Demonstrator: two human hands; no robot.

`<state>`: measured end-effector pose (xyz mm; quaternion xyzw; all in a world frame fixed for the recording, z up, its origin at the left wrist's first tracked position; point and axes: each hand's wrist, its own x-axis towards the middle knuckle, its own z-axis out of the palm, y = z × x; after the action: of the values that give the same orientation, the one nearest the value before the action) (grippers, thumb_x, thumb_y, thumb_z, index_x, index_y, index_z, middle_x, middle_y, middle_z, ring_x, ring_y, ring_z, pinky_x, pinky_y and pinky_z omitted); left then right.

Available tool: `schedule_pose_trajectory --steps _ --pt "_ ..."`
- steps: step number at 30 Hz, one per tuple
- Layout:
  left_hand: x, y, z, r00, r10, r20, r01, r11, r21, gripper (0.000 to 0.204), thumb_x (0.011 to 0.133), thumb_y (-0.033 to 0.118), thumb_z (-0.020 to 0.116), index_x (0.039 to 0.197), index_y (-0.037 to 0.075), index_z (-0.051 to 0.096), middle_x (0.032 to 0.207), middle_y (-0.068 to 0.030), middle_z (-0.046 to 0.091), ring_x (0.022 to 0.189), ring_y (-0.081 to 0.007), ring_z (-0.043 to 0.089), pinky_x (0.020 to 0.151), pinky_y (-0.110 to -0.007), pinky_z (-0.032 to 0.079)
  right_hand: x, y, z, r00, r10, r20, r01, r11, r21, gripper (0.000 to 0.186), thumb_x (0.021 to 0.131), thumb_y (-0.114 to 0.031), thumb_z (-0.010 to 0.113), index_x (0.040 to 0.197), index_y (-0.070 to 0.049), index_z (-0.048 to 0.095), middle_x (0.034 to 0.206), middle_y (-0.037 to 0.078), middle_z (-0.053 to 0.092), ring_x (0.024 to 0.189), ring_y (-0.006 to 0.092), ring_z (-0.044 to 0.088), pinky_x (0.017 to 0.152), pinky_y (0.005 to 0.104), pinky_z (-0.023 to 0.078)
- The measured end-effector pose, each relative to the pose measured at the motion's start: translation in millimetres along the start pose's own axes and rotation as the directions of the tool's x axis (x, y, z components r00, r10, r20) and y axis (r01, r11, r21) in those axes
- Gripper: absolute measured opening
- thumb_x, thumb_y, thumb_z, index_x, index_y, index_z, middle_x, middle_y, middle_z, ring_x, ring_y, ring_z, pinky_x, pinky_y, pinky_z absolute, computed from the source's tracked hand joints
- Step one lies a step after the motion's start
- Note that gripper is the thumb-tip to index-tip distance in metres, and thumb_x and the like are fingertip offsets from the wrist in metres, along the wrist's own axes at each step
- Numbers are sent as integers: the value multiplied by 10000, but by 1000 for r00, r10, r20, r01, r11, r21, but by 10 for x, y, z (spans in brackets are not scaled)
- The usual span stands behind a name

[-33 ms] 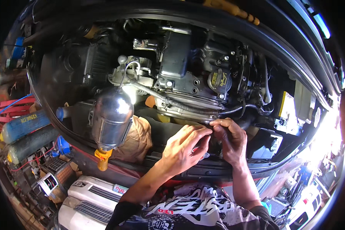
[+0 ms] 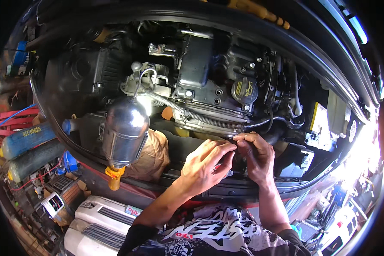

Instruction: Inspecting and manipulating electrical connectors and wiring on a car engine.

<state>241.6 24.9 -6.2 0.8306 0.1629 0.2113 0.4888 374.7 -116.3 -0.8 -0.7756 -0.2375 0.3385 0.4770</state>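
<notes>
My left hand (image 2: 205,166) is closed in front of the engine (image 2: 194,64), its fingertips gathered near those of my right hand; a bit of red and metal shows under its fingers, too hidden to name. Thumb and forefinger of my right hand (image 2: 258,158) are pinched together just below a ribbed conduit (image 2: 205,117), on something too small to make out. To the left of my hands a polished metal canister (image 2: 123,128) with a yellow fitting (image 2: 114,175) stands over a brown cloth (image 2: 151,158). A black oil cap (image 2: 243,90) sits on the engine cover above my right hand.
The bay's curved front edge (image 2: 226,192) runs below my hands. A white reservoir (image 2: 296,162) is at the right. Outside are blue and dark gas cylinders (image 2: 32,138), red straps (image 2: 13,119), a white bumper (image 2: 94,217) and cluttered tools on the floor.
</notes>
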Motion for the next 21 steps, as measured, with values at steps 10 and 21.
schedule_pose_trajectory --steps 10,21 --pt "-35 -54 7 997 39 71 -40 999 5 489 784 -26 834 1249 38 697 1116 -111 744 928 -281 721 836 -382 604 29 -25 -9 998 -56 32 56 998 -11 167 1015 -81 730 1170 -24 761 999 123 748 892 251 734 783 345 563" --pt "30 10 35 1000 8 28 -10 996 88 390 829 -48 827 1189 66 731 1032 -103 767 863 -260 747 771 -359 614 45 47 -2 975 -204 92 208 978 -30 206 981 -32 724 1187 -26 726 1059 175 746 985 377 744 839 444 605"
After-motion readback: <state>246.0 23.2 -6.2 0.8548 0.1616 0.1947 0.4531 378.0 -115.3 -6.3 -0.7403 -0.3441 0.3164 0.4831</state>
